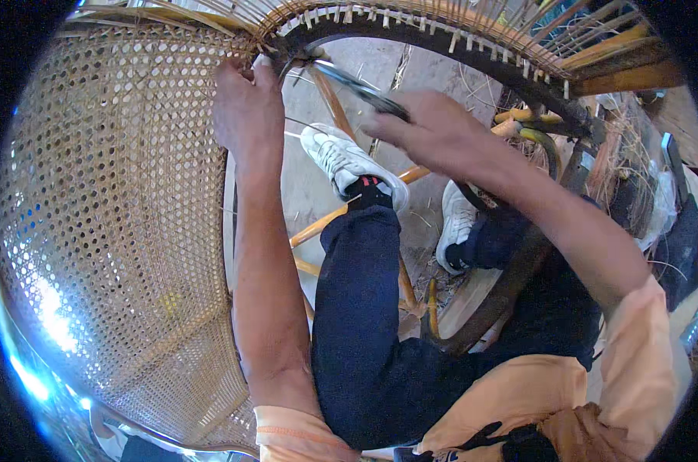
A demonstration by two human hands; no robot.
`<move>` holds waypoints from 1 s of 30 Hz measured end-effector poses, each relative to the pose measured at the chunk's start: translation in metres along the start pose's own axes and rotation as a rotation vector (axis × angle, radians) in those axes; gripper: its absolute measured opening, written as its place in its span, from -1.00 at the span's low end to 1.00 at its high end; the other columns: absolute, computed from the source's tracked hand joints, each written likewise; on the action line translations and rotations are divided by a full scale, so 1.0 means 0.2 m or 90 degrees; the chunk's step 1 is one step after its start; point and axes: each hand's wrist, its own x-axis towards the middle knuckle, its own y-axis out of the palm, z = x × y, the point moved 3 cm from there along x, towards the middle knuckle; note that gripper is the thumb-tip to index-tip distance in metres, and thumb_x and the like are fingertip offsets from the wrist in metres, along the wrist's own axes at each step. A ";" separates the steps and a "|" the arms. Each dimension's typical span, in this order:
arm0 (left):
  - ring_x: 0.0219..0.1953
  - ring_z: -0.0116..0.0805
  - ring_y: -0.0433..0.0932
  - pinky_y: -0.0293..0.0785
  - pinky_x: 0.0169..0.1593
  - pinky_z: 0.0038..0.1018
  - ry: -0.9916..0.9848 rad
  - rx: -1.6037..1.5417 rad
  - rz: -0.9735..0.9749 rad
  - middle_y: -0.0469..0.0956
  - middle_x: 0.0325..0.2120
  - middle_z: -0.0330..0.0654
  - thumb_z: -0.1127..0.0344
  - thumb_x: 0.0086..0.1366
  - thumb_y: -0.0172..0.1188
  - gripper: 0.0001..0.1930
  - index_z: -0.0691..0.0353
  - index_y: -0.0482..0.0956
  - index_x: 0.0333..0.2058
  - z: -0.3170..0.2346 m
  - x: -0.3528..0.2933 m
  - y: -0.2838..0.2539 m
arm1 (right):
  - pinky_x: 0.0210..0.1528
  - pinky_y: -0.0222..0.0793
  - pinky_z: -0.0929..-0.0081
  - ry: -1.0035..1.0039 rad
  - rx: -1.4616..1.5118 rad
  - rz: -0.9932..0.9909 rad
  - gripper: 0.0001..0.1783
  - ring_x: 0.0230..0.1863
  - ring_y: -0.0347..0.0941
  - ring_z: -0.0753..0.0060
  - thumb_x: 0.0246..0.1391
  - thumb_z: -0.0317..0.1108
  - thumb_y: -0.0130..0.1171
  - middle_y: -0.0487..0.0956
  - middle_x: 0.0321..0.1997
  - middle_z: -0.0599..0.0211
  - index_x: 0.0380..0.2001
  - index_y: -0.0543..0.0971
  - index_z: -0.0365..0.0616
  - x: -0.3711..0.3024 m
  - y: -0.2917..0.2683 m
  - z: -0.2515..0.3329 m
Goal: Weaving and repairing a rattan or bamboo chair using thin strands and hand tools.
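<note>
L hand [249,108] mostly closed, thumb up, fingers curled on top inner corner of the woven cane panel [133,154], where it meets the dark curved rail [410,32]; exact strand pinched is hidden, can't tell. Prob holding there to keep that corner steady. R hand [433,135] closed around slim metal hand tool [349,82], pliers or scissors, can't tell b/c blur; tip end is at the rail joint just R of L thumb. Prob gripped well back on the handles for reach + leverage, fingers clear of the joint. Panel's on person's L, on edge alongside L forearm, long edge running down beside it, so corner is in easy reach of both hands. Rail arcs away to upper R w/ short cane stubs [456,40] along its inner edge. Rattan poles [318,227] below, btw rail and the seated person's legs; white sneakers [347,163] planted either side of open floor, prob for balance. Fibre scraps [620,142] + clear plastic bag [661,208] off to R, well apart from both hands.
</note>
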 end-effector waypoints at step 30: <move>-0.28 -0.01 0.58 0.44 -0.15 -0.25 -0.051 -0.129 0.037 0.59 -0.34 0.11 0.26 0.21 0.00 -0.69 0.30 0.59 -0.18 0.07 0.06 0.01 | -0.27 0.37 0.18 -0.154 -0.126 -0.100 -0.43 -0.37 0.49 -0.03 0.04 0.15 0.04 0.53 -0.48 -0.06 -0.36 0.58 -0.25 0.69 0.21 -0.07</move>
